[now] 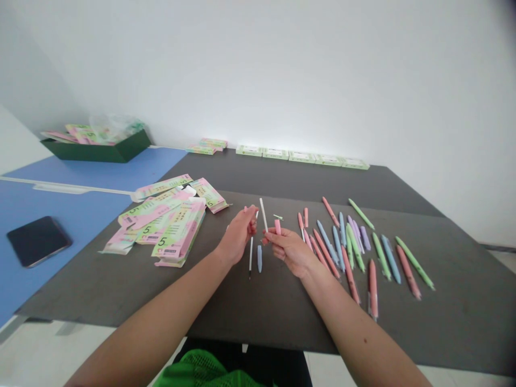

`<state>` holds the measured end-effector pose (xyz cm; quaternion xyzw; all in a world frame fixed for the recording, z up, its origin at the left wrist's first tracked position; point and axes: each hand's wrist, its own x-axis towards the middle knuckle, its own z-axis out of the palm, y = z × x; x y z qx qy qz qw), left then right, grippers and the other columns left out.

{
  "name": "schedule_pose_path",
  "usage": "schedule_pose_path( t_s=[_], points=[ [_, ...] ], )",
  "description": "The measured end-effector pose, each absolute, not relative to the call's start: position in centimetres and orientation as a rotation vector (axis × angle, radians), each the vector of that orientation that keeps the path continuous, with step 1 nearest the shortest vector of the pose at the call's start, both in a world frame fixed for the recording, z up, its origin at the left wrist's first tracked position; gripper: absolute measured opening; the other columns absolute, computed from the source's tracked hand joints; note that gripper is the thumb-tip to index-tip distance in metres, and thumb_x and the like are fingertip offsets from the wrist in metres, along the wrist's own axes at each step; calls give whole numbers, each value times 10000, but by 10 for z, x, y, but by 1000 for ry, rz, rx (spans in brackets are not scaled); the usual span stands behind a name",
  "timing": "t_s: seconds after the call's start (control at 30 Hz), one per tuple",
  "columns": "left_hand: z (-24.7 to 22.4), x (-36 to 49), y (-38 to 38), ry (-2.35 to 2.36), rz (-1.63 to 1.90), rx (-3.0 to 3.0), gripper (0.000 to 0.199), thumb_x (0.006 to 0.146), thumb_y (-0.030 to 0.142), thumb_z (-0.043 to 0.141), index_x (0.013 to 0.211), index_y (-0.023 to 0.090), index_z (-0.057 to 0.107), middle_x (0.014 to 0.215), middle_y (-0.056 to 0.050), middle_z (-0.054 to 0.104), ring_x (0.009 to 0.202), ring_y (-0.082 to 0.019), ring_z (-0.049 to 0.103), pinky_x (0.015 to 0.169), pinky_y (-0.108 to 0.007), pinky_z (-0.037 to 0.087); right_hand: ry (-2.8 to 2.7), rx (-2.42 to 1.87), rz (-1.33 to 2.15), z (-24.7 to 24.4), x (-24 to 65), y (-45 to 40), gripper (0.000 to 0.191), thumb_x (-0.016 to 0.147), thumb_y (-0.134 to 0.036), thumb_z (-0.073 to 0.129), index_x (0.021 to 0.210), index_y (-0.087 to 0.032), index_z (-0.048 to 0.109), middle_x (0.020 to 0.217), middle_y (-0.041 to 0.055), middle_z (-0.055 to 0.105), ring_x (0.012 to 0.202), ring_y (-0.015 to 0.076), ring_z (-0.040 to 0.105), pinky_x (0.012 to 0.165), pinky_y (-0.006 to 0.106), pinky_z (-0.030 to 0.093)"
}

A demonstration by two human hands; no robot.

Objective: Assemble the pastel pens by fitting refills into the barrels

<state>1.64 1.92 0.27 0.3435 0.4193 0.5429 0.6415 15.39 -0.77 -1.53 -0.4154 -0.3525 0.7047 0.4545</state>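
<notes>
My right hand (290, 250) is closed, pinching a thin white refill (263, 214) that points up and a short pink pen barrel (278, 226). To its left, my left hand (242, 231) has its fingers curled together; a bit of pink shows at the fingertips, but what they hold is mostly hidden. Below the hands, a white refill with a dark tip (250, 260) and a short blue pen piece (259, 259) lie on the dark table. A small green clip-like piece (278, 217) sits just beyond my right hand.
Many pink, blue, green and purple pens (350, 242) are spread at the right. Pink-green cartons (177, 231) are heaped at the left. A row of pale green boxes (302, 157) lines the back. A green tray (121, 152) and a phone (38, 241) rest on the blue surface.
</notes>
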Motion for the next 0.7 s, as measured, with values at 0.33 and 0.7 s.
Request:
schedule_pose_path(
  t_s=[0.33, 0.7],
  points=[
    [12, 27, 4, 671, 1155, 227, 146, 916, 266, 478, 904, 188, 601, 633, 19, 546, 540, -84, 555, 525, -195, 482, -696, -944, 1446, -9, 154, -5, 318, 644, -366, 745, 805, -194, 530, 732, -10, 672, 380, 17, 236, 376, 212, 142],
    [-1, 39, -5, 614, 1139, 94, 172, 927, 160, 447, 867, 115, 601, 688, -20, 631, 555, -67, 615, 572, -168, 562, -776, -968, 1171, -6, 150, -9, 249, 739, -394, 642, 798, -209, 486, 903, 47, 694, 420, 45, 271, 405, 241, 183]
  ],
)
